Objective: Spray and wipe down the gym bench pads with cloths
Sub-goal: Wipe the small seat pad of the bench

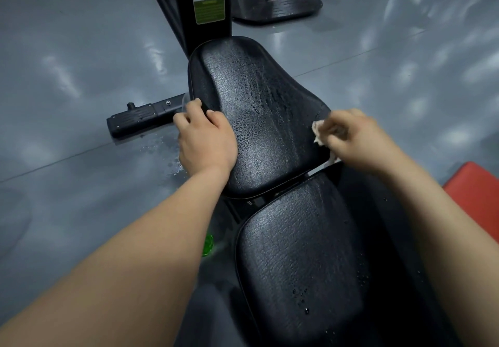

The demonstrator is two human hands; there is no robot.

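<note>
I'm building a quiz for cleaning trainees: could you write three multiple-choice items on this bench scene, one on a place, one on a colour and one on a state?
1. Where is the pale cloth?
A. At the right edge of the far pad, in the right hand
B. Lying on the floor
C. Tucked in a pocket

2. What colour is the pad at the picture's right edge?
A. Blue
B. Red
C. Green

3. How is the far pad's surface?
A. Dry and dusty
B. Torn open
C. Wet with droplets

Key: 1 A, the right hand grips the cloth against that edge; 2 B, it is bright red beside the black bench; 3 C, beads and streaks of liquid glisten on it.
</note>
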